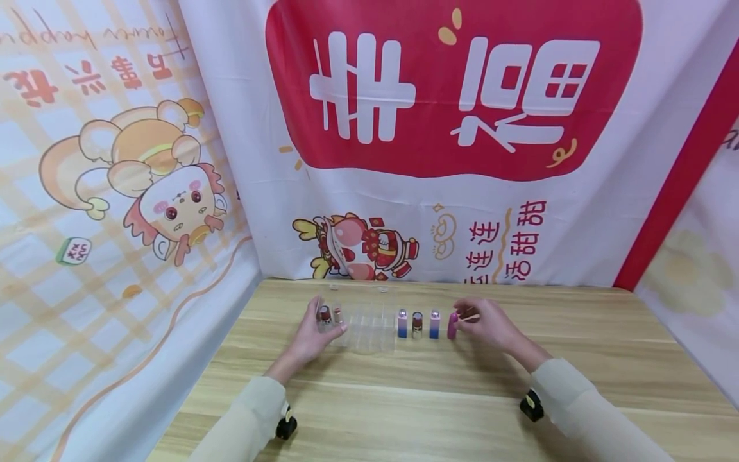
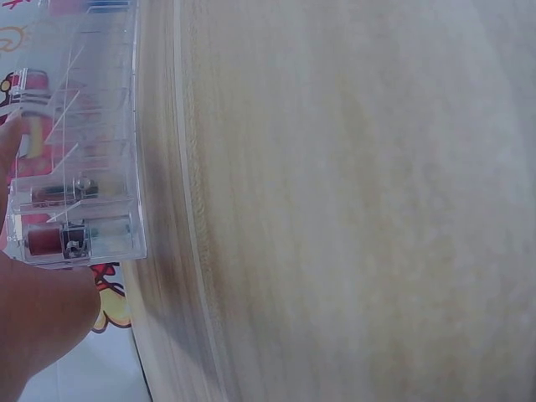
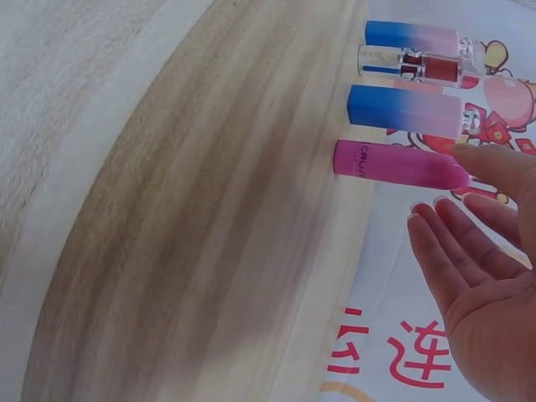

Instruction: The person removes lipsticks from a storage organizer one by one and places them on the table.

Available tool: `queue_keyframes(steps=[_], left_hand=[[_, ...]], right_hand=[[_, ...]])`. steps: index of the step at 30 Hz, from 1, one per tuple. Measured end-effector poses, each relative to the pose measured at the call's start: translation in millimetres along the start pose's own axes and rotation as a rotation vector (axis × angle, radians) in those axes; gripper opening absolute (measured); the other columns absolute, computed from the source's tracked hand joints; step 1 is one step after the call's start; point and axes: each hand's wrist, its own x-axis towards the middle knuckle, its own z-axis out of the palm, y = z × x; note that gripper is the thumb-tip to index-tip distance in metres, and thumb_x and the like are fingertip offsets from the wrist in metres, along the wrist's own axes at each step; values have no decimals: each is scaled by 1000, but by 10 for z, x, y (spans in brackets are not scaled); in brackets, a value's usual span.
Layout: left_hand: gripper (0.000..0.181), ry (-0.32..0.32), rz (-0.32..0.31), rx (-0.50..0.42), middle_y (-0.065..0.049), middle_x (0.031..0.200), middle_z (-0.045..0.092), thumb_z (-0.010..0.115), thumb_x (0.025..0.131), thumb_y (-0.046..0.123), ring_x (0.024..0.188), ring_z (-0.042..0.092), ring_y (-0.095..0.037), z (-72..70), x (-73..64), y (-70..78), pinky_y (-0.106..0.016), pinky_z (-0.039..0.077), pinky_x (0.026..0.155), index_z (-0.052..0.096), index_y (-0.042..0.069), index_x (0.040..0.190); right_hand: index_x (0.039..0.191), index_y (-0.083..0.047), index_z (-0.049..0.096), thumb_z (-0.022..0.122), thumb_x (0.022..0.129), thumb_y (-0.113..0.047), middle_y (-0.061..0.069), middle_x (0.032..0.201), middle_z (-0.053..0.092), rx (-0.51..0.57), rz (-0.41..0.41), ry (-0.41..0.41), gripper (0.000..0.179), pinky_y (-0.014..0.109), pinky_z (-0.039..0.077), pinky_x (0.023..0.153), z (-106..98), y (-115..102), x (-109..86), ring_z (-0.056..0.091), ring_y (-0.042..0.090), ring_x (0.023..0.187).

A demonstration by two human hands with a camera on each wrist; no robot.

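Note:
A clear plastic lipstick organizer (image 1: pixel 369 327) with several compartments stands on the table. My left hand (image 1: pixel 314 333) grips its left end, with the thumb along the front. Two lipsticks stand in its leftmost compartments: one with a dark red part (image 2: pixel 46 241) and clear base, the other slimmer (image 1: pixel 338 314). My right hand (image 1: pixel 487 324) pinches the top of an upright pink lipstick tube (image 3: pixel 394 163) between thumb and forefinger; the other fingers stay extended. Left of that tube stand a blue-and-pink lipstick (image 1: pixel 435 325), a dark red and clear lipstick (image 1: pixel 417 325) and another blue-and-pink lipstick (image 1: pixel 402 324).
The wood-grain table (image 1: pixel 392 417) ends just behind the organizer. A printed cloth (image 1: pixel 439 224) hangs along that far edge, and another cloth (image 1: pixel 115 256) hangs on the left. The row of lipsticks stands close to the organizer's right end.

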Motion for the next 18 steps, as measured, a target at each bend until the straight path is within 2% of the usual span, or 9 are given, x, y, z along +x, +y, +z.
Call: queue_keyframes(steps=[5, 11, 18], left_hand=[[112, -1, 5, 6, -18, 169, 18, 84, 85, 37, 153, 22, -41, -6, -7, 13, -55, 16, 126, 10, 11, 164], [108, 0, 6, 2, -18, 169, 17, 82, 87, 30, 153, 21, -41, -4, -10, 11, -56, 15, 126, 9, 11, 164], [110, -2, -3, 10, -18, 169, 17, 83, 87, 35, 153, 20, -40, -6, -9, 4, -56, 15, 126, 9, 11, 164]], right_hand=[[121, 8, 66, 77, 87, 0, 28, 116, 69, -8, 3, 15, 37, 47, 61, 90, -62, -46, -38, 70, 40, 103], [127, 5, 64, 77, 89, -4, 25, 119, 69, -28, 40, 40, 41, 52, 60, 93, -145, -95, -93, 69, 38, 105], [126, 6, 63, 77, 90, -4, 24, 118, 69, -12, 27, 50, 40, 54, 59, 94, -191, -142, -134, 69, 39, 106]])
